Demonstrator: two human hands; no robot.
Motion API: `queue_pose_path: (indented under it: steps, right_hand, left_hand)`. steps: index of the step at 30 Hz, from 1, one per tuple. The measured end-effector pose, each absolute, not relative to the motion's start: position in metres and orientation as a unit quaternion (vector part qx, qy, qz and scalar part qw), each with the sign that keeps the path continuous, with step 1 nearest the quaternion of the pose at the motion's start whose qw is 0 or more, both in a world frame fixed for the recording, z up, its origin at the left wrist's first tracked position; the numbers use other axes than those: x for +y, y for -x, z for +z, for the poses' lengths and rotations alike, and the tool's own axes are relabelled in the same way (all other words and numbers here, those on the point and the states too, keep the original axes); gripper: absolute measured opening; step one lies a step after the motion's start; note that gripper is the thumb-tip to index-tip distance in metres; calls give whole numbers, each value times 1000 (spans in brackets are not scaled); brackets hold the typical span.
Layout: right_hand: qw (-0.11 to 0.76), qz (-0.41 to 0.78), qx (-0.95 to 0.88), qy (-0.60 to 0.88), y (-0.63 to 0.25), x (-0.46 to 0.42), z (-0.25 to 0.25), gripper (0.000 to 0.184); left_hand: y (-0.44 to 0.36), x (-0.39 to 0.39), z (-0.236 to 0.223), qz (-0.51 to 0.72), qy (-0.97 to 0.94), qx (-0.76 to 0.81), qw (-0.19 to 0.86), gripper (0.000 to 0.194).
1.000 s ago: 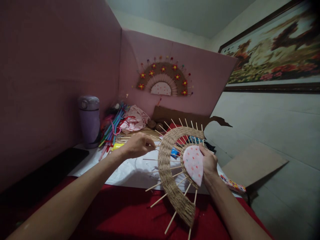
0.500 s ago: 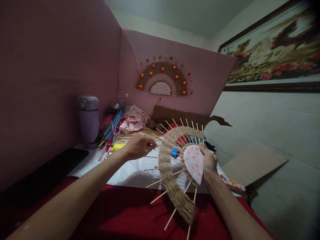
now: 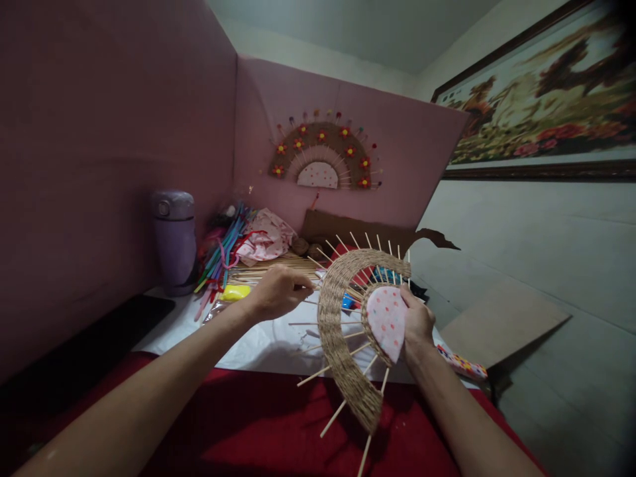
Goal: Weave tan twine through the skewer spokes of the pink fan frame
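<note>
A half-ring fan of woven straw-coloured cord (image 3: 330,311) on thin wooden sticks stands tilted in front of me, its stick ends poking out around the outer edge. At its core is a half-round pad of pink dotted cloth (image 3: 385,321) edged with cord. My right hand (image 3: 418,321) grips this pad from the right, thumb on the front face; its other fingers are mostly hidden behind. At the fan's left outer edge, my left hand (image 3: 281,290) is closed in a pinch on the outer end of one wooden stick, the tip covered by the fingers.
A finished-looking fan with red flowers (image 3: 322,136) hangs on the pink panel (image 3: 397,132). On the table's white sheet (image 3: 243,348) lie pipe cleaners (image 3: 218,258), dotted cloth (image 3: 268,235), loose sticks (image 3: 258,270) and a yellow packet (image 3: 235,292). A purple bottle (image 3: 175,245) stands left.
The woven fan has turned slightly clockwise, its lower end shifting left and up. My left hand stays pinched at the left edge; my right hand keeps its grip on the pad.
</note>
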State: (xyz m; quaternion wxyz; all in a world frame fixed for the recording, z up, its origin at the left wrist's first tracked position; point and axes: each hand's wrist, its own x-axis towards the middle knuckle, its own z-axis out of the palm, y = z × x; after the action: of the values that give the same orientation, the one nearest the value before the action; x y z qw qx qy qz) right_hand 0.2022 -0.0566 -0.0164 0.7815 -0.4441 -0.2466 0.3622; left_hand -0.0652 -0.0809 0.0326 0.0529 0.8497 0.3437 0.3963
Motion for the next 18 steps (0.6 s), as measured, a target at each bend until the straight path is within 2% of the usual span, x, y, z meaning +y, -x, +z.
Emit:
queue_pose_path:
  steps: [11,18]
  right_hand:
    - [779,366,-255,440,-208,-50,-25,29]
    - [765,400,-244,441,-211,-48,-27,23]
  left_hand:
    - [64,-81,29,405,-833,346,149,19]
    - [67,-85,38,407,-837,352,102,24]
